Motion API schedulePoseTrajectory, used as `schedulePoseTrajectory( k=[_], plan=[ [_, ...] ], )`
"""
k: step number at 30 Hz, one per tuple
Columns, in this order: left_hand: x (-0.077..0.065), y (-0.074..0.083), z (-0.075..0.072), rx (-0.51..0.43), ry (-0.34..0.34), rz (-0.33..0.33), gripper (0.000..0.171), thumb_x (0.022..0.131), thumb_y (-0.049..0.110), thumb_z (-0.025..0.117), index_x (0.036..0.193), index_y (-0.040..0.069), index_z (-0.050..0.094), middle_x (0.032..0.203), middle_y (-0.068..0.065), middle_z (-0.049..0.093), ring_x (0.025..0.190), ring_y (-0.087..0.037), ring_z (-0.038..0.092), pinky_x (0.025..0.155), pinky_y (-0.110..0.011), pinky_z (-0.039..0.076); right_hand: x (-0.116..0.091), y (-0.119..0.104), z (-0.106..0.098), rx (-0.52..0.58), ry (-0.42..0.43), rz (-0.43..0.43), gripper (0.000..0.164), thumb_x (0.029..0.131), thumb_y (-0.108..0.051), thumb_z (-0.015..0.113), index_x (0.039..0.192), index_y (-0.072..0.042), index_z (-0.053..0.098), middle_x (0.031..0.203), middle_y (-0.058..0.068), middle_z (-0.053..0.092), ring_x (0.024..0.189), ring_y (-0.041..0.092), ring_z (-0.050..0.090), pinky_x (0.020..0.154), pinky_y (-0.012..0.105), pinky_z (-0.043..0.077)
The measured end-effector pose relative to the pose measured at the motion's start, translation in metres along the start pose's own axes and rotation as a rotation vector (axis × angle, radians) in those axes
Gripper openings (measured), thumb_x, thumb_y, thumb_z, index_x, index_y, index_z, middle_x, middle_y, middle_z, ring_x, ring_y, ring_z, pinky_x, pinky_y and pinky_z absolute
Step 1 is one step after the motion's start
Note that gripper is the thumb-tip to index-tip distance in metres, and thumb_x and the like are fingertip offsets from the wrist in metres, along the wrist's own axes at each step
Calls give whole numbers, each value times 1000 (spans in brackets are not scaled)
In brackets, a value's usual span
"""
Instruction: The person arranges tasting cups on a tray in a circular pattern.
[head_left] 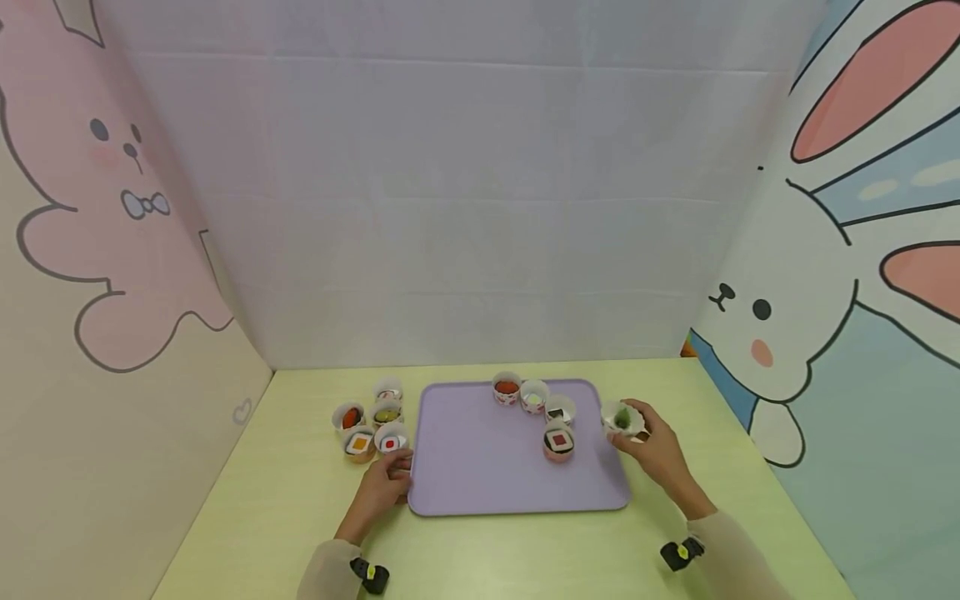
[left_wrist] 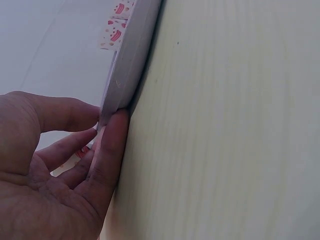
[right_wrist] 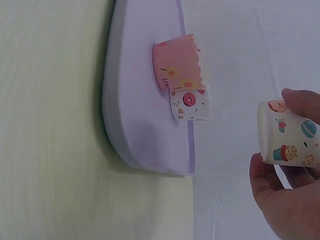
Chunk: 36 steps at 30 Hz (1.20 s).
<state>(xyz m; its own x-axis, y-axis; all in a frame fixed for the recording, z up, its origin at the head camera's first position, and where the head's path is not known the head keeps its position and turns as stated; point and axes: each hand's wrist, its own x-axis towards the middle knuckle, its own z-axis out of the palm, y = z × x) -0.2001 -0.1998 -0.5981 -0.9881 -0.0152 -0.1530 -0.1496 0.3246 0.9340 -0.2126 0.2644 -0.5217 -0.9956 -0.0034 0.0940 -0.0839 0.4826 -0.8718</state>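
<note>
Cup [head_left: 622, 419] w/ green contents [head_left: 622, 418], held beyond the R edge of the lilac tray [head_left: 480, 467], toward its far R corner; it appears lifted off the table [head_left: 525, 558], mouth up. R hand [head_left: 654, 446]: thumb & fingers clamped on the cup's outer wall, as the R wrist view confirms. L hand [head_left: 384, 485]: thumb & fingers pinching the tray's L edge, close to its near L corner. Four cups stand on the tray, from the far edge (cup w/ red contents [head_left: 507, 398]) down to the R edge's inner side (pink cup w/ white square topping [head_left: 558, 452]). Five more, incl. a cup w/ white-&-red topping [head_left: 391, 439], stand on the table past the tray's L edge. Technique (judgement): carry the cup level, gripping the wall lightly, since the thin side would prob. buckle if squeezed & the contents could spill if tipped; hold fingertips off the rim; pass clear of the R edge & neighbouring cups; meanwhile L hand should steady the tray w/o lifting its corner
</note>
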Motion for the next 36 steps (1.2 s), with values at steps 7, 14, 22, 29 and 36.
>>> schedulePoseTrajectory(
  k=[7,14,22,29,36],
  plan=[
    [0,0,-1,5,1,6,48,81,-6,60,129,-1,58,109,-17,64,86,-17,63,59,-34,58,-15,1,14,-27,-21,9,64,84,-24,78,140,-15,47,129,18,58,110,34,63,72,21,53],
    [-2,2,-1,-7,-1,-3,48,81,-7,61,129,-1,58,110,-17,64,86,-18,63,59,-35,58,-25,7,31,-73,-25,3,64,82,-24,79,138,-14,50,128,16,61,110,30,63,80,27,54],
    [-1,1,0,-2,4,-3,48,81,-7,62,129,-1,59,110,-17,64,85,-17,62,58,-34,58,-31,12,49,-63,-21,-4,61,78,-17,82,133,-10,55,125,16,64,112,30,63,85,23,54],
    [-2,2,-1,6,7,4,49,81,-7,63,129,-2,58,110,-19,64,85,-19,62,58,-35,58,-36,16,65,-57,-31,1,61,74,-12,84,129,-6,58,124,16,65,114,29,61,86,25,55],
    [0,0,0,17,10,3,48,81,-7,62,128,-1,59,109,-17,64,85,-17,62,58,-33,58,-40,16,78,-47,-55,-27,60,70,-11,86,124,-5,61,117,13,68,104,19,62,79,22,53]
  ],
)
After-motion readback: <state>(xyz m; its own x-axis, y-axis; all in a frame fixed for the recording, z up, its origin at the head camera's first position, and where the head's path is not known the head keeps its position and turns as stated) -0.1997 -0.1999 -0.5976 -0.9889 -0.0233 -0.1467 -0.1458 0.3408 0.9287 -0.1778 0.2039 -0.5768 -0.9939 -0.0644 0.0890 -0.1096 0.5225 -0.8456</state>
